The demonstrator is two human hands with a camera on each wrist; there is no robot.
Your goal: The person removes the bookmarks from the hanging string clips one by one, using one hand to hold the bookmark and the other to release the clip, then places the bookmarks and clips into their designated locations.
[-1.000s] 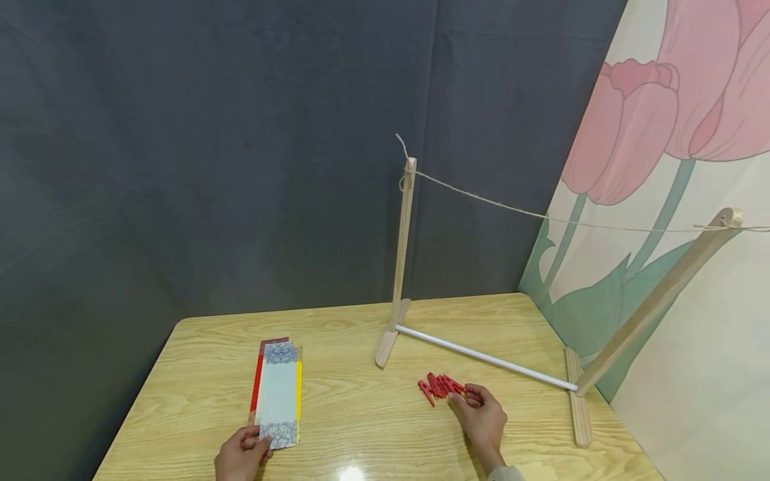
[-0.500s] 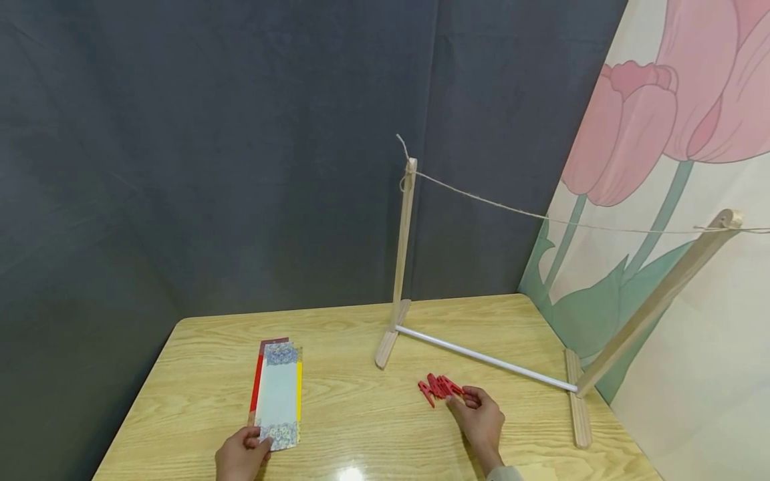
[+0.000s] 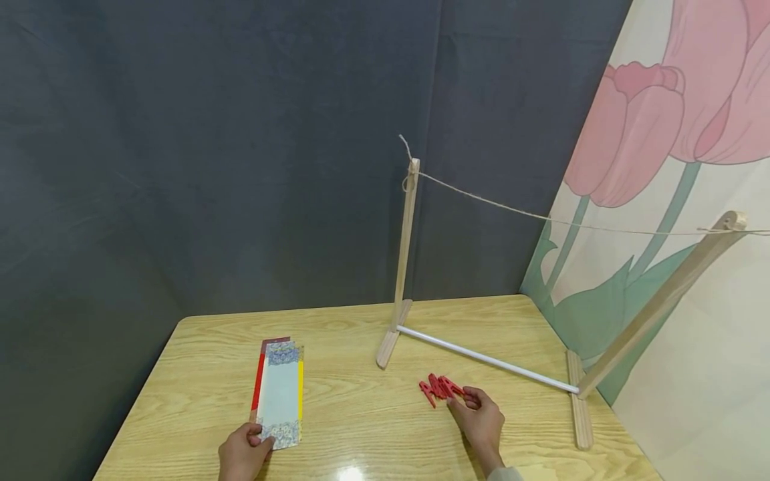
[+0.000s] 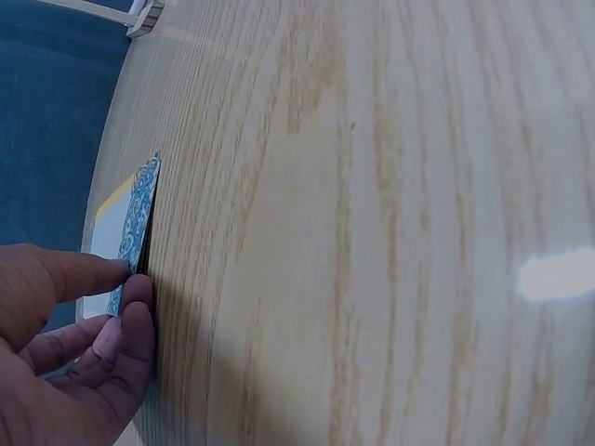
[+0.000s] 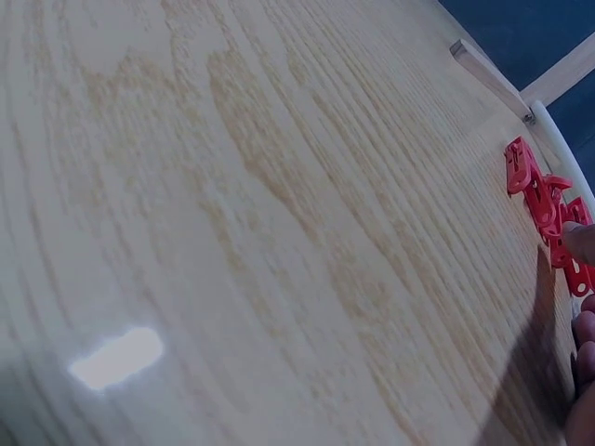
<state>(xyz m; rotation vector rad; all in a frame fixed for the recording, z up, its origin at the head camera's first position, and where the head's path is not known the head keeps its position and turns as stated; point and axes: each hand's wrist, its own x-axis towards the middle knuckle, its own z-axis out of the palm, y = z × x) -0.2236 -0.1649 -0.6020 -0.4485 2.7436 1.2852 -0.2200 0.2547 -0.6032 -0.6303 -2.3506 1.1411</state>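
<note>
My left hand [image 3: 243, 451] pinches the near edge of a long pale card [image 3: 280, 387] with blue floral ends. In the left wrist view, that card's near end [image 4: 138, 218] stands slightly raised off the table between thumb and fingers. Parts of a red card [image 3: 259, 384] and a yellow-edged card [image 3: 301, 394] show from under it. My right hand [image 3: 481, 421] is at a small pile of red clothespins [image 3: 438, 387], pinching the rightmost one between thumb and forefinger. The right wrist view shows the thumb [image 5: 581, 242] against the clothespins; most of that hand is out of frame.
Behind the clothespins stands a wooden frame with a left post [image 3: 406, 247], a right post [image 3: 662, 300] and a white rod [image 3: 487, 357] low between them. A string [image 3: 511, 208] sags between the post tops. All rests on a wood-grain table [image 3: 349, 414]; a dark curtain [image 3: 210, 167] hangs behind.
The head view has shifted very slightly. My left hand has edged a little up and to the right at the card; the right hand has stayed at the clothespins.
</note>
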